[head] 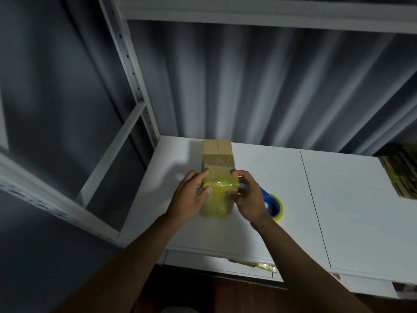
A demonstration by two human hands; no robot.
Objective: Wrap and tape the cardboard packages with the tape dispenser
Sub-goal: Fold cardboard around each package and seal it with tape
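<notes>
Left third of the frame: a grey-white slotted metal shelving upright with a diagonal brace (112,152) runs from the top centre down to the lower left, in front of a dark grey wall.

Centre: a tall brown cardboard package (217,163) stands upright on the white tabletop (352,199), near its back left corner. It is closed; its contents cannot be seen. Yellowish translucent tape (220,184) bands its upper part and covers its near face down to the base. A pale corrugated wall panel (259,86) rises behind the table, under a white shelf beam at the top of the frame.

Right of the package, touching the table and partly hidden by the right wrist, lies a blue tape dispenser with a yellow roll (274,207). At the right edge, a second taped cardboard stack (401,175) sits on the table, partly cut off by the frame.

Hands: the left hand (189,197) grips the package's left side, thumb on the taped near face, fingers curled round the edge. The right hand (247,195) grips the right side likewise, fingers curled on the tape band. Both hands are closed narrowly on the package, one on each side.
</notes>
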